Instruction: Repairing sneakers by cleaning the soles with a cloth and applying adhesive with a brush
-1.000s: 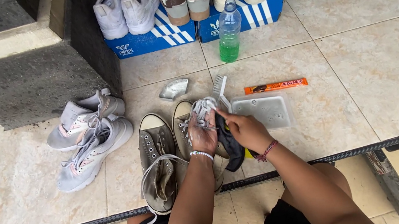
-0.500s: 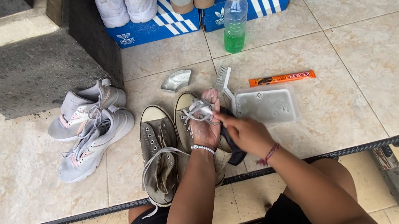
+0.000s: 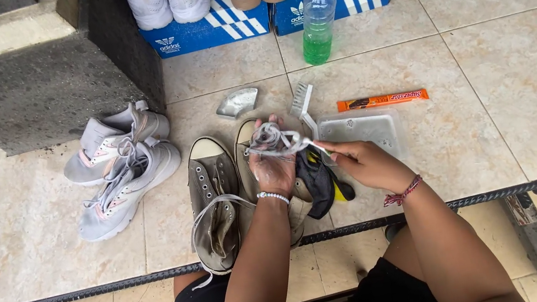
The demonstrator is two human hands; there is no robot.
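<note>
We see a clear plastic bottle (image 3: 317,19) with green liquid filling its lower part, standing on the tiled floor (image 3: 520,61) in front of two blue shoe boxes (image 3: 276,17) that carry pale shoes on top. Near our hands lies a shallow clear tray (image 3: 369,129); we cannot tell what, if anything, is in it. An orange tube (image 3: 382,100) lies just beyond it, a white brush (image 3: 302,104) beside it.

Our left hand (image 3: 273,168) is raised, its fingers (image 3: 273,123) curled around a bundle of pale shoelace (image 3: 272,136). Our right hand (image 3: 360,161) pinches the lace's free end, stretched taut between both hands. Below them lie two grey canvas sneakers (image 3: 217,209) and a dark cloth (image 3: 317,183). Two light grey trainers (image 3: 117,168) rest well to the left.
</note>
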